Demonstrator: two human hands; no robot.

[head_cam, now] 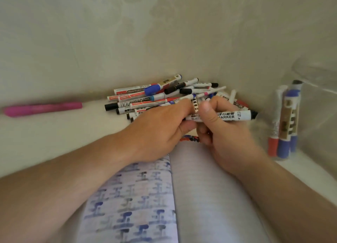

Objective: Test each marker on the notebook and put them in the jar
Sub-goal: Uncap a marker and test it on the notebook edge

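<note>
Both hands meet over the top edge of the open notebook (209, 188). Right hand (224, 133) grips a black whiteboard marker (235, 115), barrel level, dark end pointing right toward the jar. Left hand (160, 131) curls its fingers round the marker's left end; whether it holds a cap there, cannot tell, it's hidden.

Step, likely: uncapping or recapping this marker around its test stroke. Next move calls for either tip to the right page, which looks mostly unmarked, or cap on and drop into the glass jar (313, 104) at right, where several red and blue markers (284, 133) already stand upright.

Untested pile of markers (160, 95) lies on the bench (54, 133) against the wall, just behind the hands. Pink marker (43, 108) lies apart at left.

Readable: "WHITE… MARKER" on the held barrel, middle covered by the thumb. Pile labels too blurred. Left page carries rows of blue and grey test strokes.
</note>
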